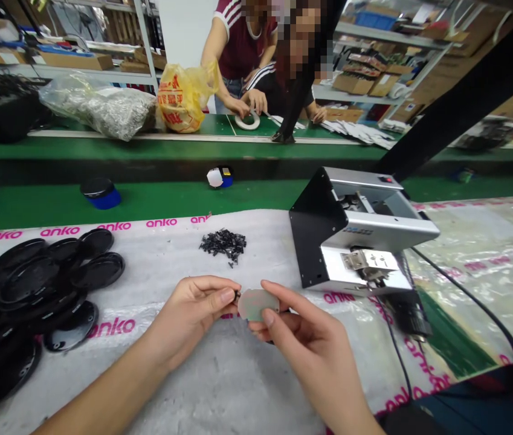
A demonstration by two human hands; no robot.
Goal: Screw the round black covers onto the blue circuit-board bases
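Observation:
My right hand holds a small round disc with a pale, shiny face between thumb and fingers, low in the middle of the view. My left hand pinches a tiny dark part against the disc's left edge; the part is mostly hidden by my fingertips. Just beyond the hands lies a small heap of little black parts on the white plastic sheet. A pile of black round discs covers the sheet at the left.
A silver and black desktop machine stands to the right, its cable running toward me. Beyond it is a green conveyor carrying a blue-black cap. Across it, two people handle a tape roll near a yellow bag.

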